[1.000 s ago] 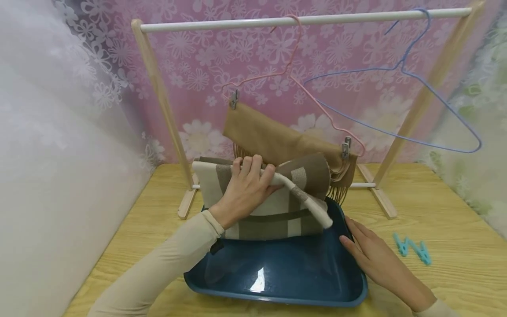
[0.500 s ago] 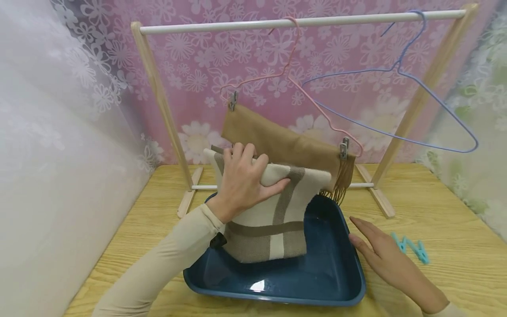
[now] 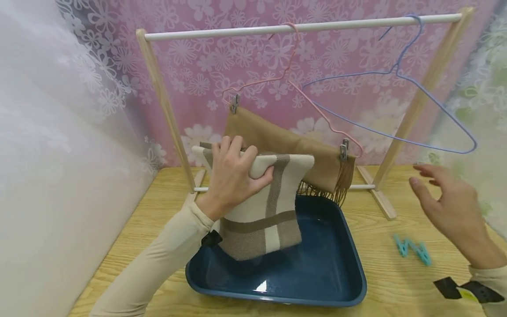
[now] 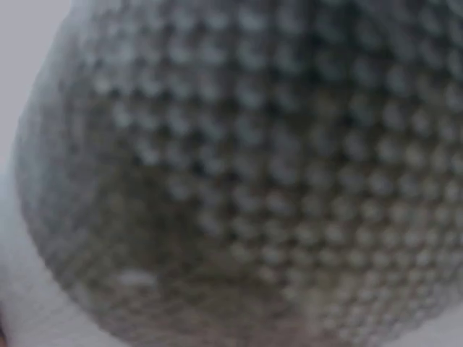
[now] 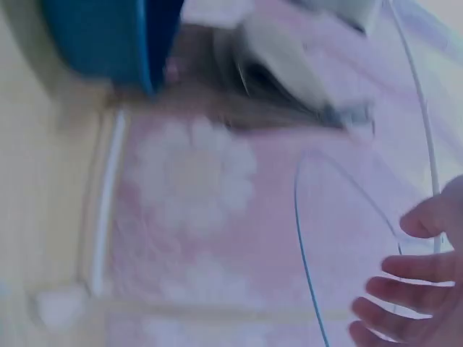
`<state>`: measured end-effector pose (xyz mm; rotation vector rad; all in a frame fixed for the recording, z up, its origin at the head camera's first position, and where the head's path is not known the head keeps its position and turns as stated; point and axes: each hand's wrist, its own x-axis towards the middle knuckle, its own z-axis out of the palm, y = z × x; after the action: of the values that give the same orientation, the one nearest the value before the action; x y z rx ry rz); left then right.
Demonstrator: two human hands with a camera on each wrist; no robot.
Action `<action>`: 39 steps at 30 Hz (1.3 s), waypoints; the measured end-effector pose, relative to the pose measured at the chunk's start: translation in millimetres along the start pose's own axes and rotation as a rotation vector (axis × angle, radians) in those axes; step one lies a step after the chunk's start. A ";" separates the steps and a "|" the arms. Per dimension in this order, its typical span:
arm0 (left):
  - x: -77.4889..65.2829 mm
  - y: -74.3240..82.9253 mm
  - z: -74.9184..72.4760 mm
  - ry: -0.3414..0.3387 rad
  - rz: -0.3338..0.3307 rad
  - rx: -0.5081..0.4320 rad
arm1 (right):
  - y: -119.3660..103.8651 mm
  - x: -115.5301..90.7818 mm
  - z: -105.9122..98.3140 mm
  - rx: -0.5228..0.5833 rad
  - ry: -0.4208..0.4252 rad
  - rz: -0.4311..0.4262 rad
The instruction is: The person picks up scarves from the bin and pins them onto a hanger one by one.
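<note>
My left hand [image 3: 233, 176] grips the folded top of a cream, brown and grey plaid scarf [image 3: 257, 244], thumb in front. The scarf hangs over the dark blue basin [image 3: 317, 273]. Blurred woven cloth [image 4: 253, 181] fills the left wrist view. Raised at the right, below the blue wire hanger [image 3: 397, 69], my right hand [image 3: 455, 211] holds nothing; its fingers are spread in the right wrist view. Behind the plaid scarf, a tan fringed scarf [image 3: 285, 141] hangs slanted from the pink hanger [image 3: 286, 76] by two metal clips.
Both hangers hook over the white bar [image 3: 237, 31] of a wooden-framed rack. Two turquoise clothespins [image 3: 423, 254] lie on the wooden table [image 3: 380, 281], right of the basin. Floral curtains stand behind and at both sides.
My left hand has lifted the plaid scarf and shifted it left, so its lower part hangs down. My right hand has left the basin's right rim and moved up and to the right.
</note>
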<state>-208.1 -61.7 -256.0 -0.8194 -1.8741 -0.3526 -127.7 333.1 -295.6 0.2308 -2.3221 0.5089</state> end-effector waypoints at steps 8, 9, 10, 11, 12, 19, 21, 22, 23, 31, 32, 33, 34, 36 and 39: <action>-4.1 0.5 -2.3 -0.010 0.002 0.020 | 26.2 48.5 -30.8 -0.128 0.169 0.087; -4.5 0.8 -2.5 -0.010 0.003 0.021 | 28.8 52.6 -32.2 -0.140 0.180 0.092; -5.1 1.0 -2.6 -0.009 0.004 0.020 | 31.0 56.2 -33.2 -0.153 0.186 0.100; -5.7 1.3 -2.8 -0.007 0.005 0.019 | 33.2 59.4 -33.5 -0.159 0.179 0.116; -6.2 1.6 -3.0 -0.004 0.005 0.017 | 34.7 62.3 -33.5 -0.172 0.171 0.133; -7.1 3.2 -4.9 0.010 0.014 0.010 | 42.6 77.9 -30.5 -0.265 0.015 0.209; -6.9 3.3 -5.6 0.012 0.016 0.010 | 41.8 80.3 -28.7 -0.233 -0.037 0.249; -6.8 3.4 -5.9 0.013 0.017 0.010 | 41.3 81.2 -27.9 -0.213 -0.047 0.258; -6.6 3.4 -6.1 0.015 0.018 0.010 | 40.7 82.1 -27.4 -0.187 -0.045 0.260; -4.2 4.3 -6.7 0.041 0.024 0.006 | 33.5 86.3 -33.8 0.032 -0.017 0.238; -4.2 4.4 -6.7 0.044 0.024 0.006 | 32.7 87.5 -34.2 0.058 -0.011 0.241; -4.2 4.5 -6.7 0.046 0.024 0.006 | 32.1 88.6 -34.2 0.071 0.001 0.245; -4.3 4.7 -6.7 0.046 0.024 0.008 | 31.4 89.7 -34.0 0.074 0.016 0.242; -4.5 5.0 -6.5 0.046 0.028 0.008 | 29.7 91.5 -33.9 0.060 0.052 0.232; -4.5 5.7 -6.8 0.044 0.036 0.007 | 27.1 92.4 -35.6 0.040 0.080 0.252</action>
<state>-198.4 -63.2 -257.7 -0.8335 -1.8168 -0.3390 -179.5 371.3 -215.6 -0.0641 -2.2759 0.6761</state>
